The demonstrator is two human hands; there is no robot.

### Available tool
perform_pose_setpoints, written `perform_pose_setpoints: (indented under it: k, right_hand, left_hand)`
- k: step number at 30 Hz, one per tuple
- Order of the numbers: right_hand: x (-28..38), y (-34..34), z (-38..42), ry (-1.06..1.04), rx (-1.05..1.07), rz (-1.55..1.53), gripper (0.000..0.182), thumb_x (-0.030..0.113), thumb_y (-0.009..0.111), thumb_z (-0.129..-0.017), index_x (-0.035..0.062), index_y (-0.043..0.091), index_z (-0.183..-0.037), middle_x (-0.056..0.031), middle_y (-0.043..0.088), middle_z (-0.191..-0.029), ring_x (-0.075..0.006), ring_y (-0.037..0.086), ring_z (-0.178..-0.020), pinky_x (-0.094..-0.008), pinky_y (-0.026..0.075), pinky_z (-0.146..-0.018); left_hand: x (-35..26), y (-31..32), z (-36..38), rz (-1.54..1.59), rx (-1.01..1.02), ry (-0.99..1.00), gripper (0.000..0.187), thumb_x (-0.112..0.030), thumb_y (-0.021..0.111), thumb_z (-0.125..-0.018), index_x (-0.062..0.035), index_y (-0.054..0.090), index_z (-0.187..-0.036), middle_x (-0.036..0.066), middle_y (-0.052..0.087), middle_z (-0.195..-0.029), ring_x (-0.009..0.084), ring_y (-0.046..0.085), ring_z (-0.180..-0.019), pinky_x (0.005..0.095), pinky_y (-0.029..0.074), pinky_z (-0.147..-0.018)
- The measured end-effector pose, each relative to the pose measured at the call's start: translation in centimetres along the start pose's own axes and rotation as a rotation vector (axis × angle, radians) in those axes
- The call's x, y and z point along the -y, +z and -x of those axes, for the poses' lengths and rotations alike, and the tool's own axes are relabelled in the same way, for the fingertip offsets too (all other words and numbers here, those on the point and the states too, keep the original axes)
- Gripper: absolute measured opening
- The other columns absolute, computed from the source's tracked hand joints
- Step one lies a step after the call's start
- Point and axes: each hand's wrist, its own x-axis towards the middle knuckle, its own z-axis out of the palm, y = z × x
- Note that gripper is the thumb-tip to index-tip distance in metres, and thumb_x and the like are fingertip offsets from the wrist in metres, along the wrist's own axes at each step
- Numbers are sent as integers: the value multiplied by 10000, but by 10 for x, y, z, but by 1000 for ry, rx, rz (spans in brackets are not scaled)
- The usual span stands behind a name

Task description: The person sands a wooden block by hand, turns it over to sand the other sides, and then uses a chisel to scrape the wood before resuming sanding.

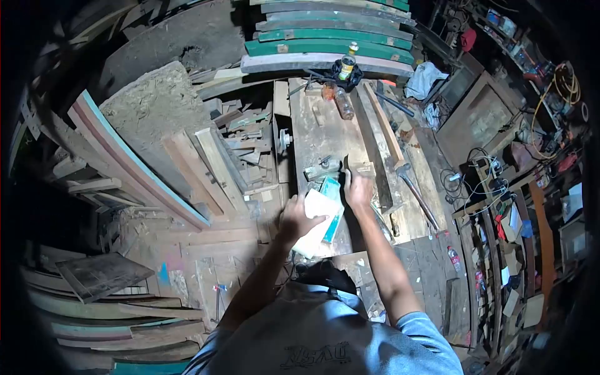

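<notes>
My left hand (296, 220) grips the edge of a pale, flat wooden block (317, 215), its thumb lying across the top face. Against the block's right side is a teal-painted piece (332, 209). To the right of both, my right hand (358, 191) is closed beside a narrow dark piece (345, 165); what its fingers hold is hidden. Just beyond the hands, a small worn block-like tool (321, 167) rests on the wooden bench (306, 134). A hammer (417, 195) with a long handle lies to the right.
Toward the bench's far end stand a jar (345, 105) and a yellow-labelled container (346, 67). Curved painted boards (331, 47) are stacked behind. Offcuts (247, 140) fill the left side. Cables (478, 165) and crowded shelves (515, 53) lie to the right.
</notes>
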Motion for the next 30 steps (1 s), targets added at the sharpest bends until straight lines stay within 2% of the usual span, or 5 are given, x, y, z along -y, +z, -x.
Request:
perform_pose_setpoints:
  k: [2, 10, 15, 19, 30]
  right_hand:
    - [-7, -17, 4, -59, -61, -63, 286, 167, 629, -1080, -8, 766, -1260, -328, 765, -1079, -519, 738, -1014, -575, 578, -905]
    - [-6, -71, 67, -239, 1, -338, 372, 56, 597, -1078, -13, 684, -1433, -283, 726, -1374, -453, 690, -1306, -478, 520, -1150]
    - [-10, -68, 86, -73, 130, -409, 378, 93, 590, -1097, -14, 677, -1448, -281, 729, -1380, -438, 679, -1336, -466, 513, -1147]
    - [-6, -72, 86, 181, 117, -712, 412, 180, 559, -1149, -73, 643, -1464, -254, 739, -1387, -305, 701, -1313, -408, 506, -1138]
    - [54, -132, 80, -214, 151, -626, 402, 89, 607, -1089, -17, 673, -1472, -243, 655, -1538, -376, 593, -1485, -426, 437, -1249]
  left_hand:
    - [8, 8, 4, -70, -63, 156, 1015, -539, 977, -709, 7, 565, -1458, 240, 701, -1156, 479, 681, -1134, 560, 575, -945]
    - [-1, 13, 4, -47, 243, 109, 1296, -485, 993, -624, 48, 394, -1642, 284, 579, -1481, 449, 587, -1368, 526, 478, -1148]
    - [-12, 0, -11, 23, 360, 189, 1285, -345, 931, -667, 57, 276, -1696, 308, 506, -1569, 470, 526, -1422, 518, 421, -1211]
    - [-34, -19, -22, 172, 122, 361, 1316, -246, 945, -683, 97, 194, -1707, 343, 432, -1601, 510, 467, -1476, 527, 373, -1270]
    - [-57, 3, -49, 393, 19, 370, 1287, -139, 874, -714, 65, 119, -1735, 354, 305, -1713, 495, 319, -1617, 505, 312, -1334]
